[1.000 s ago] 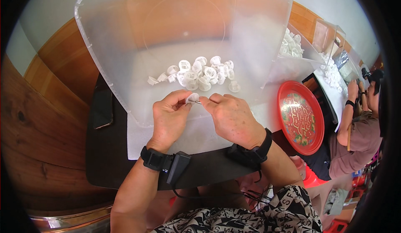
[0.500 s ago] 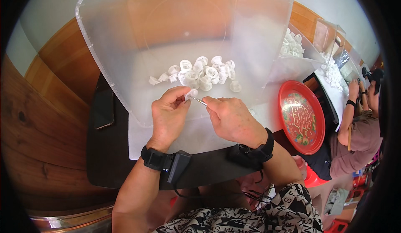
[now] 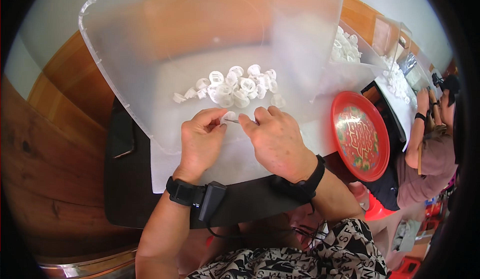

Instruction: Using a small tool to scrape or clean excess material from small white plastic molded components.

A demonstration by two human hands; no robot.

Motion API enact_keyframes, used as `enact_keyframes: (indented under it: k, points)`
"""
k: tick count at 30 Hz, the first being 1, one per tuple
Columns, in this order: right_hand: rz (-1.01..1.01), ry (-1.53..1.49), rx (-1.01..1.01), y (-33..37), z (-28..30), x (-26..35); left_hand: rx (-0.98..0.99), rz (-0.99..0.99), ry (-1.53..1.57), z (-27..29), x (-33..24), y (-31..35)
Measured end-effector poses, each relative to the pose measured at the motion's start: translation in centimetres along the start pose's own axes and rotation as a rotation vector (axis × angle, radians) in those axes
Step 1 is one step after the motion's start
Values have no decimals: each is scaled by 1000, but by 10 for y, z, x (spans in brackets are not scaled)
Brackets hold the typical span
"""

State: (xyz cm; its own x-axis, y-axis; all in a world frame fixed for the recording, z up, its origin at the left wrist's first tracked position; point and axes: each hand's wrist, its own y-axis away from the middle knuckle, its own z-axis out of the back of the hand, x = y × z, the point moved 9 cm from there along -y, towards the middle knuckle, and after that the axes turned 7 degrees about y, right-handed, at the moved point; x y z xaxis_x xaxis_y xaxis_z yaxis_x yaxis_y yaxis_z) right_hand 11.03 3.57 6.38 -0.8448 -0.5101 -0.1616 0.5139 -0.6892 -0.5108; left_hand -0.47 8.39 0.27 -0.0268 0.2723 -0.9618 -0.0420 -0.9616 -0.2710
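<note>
Pinching a white plastic piece (image 3: pixel 228 116) with the fingers of our left hand (image 3: pixel 201 138), we clamp a thin metal tool (image 3: pixel 233 121) in those of our right hand (image 3: pixel 279 141); similar white pieces (image 3: pixel 240 86) lie beyond, inside the clear bin (image 3: pixel 300 34).

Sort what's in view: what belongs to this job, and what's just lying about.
Belongs, by the look of it:
small white plastic part, in the left grip
slim metal tool, in the right grip
similar white parts, piled ahead
translucent bin holding that pile

Apparently just lying about:
dark phone-like slab, left
round red tray, right
</note>
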Motion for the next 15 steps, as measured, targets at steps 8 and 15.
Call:
enact_keyframes:
  k: [8, 15]
  points:
    - [102, -17, -23, 0, 0, 0, 23, 56, 89, -1, 5, 1]
    - [154, -57, 12, 0, -4, -2, 47, 121, 113, -1, 11, 1]
